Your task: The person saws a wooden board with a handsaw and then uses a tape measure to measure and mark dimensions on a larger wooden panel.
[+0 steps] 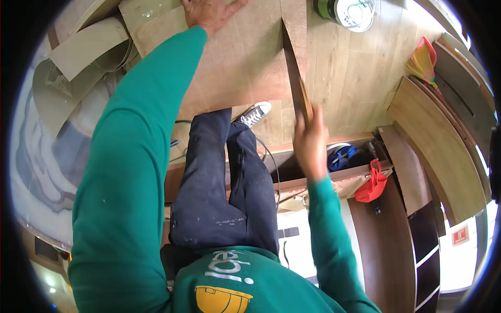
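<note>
My left hand [209,15] lies open, fingers apart, on a plywood board [240,57] at the top of the view. My right hand [312,135] grips a handsaw [294,68]; its long dark blade runs up from my fist into a straight cut near the board's right edge, with a narrow strip of board to its right. The saw's handle is mostly hidden by my fingers. Below the board show my legs and a sneaker [253,115].
A can [342,15] stands upper right on the wooden floor [355,78]. Panels [433,146] and a broom [422,60] line the right side. A low open box [360,156] holds a blue item; a red bag [373,185] sits beside it. Scrap sheets [88,44] lie left.
</note>
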Demonstrator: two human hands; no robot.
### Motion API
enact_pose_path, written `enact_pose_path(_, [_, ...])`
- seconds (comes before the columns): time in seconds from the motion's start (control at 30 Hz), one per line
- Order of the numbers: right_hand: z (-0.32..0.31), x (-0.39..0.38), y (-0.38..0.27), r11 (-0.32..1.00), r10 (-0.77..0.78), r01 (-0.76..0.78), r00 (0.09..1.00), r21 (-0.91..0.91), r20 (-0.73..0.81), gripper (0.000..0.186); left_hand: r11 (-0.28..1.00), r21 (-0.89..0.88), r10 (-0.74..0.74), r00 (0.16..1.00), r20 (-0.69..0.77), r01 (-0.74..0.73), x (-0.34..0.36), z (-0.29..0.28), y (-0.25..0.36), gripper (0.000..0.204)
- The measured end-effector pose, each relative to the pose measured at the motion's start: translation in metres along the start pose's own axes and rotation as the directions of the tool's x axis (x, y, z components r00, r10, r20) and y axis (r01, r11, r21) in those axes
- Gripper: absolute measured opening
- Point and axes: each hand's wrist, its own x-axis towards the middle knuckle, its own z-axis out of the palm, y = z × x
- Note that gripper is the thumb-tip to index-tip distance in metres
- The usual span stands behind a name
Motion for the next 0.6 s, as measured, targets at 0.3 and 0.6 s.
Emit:
enact_pose_path(0.3, [-0.085, -0.144, -0.021, 0.973, 0.209, -0.196, 0.971, -0.118, 0.112, 0.032, 0.999, 0.039, -0.034, 0.999, 0.024, 0.033, 0.001, -0.002, -0.003, 0.095])
enact_pose_path(0.6, [0.014, 0.009, 0.01, 0.998, -0.057, 0.056, 0.998, -0.039, -0.008, 0.034, 0.999, 0.027, 0.02, 1.0, -0.021, -0.02, 0.004, 0.004, 0.0, 0.094])
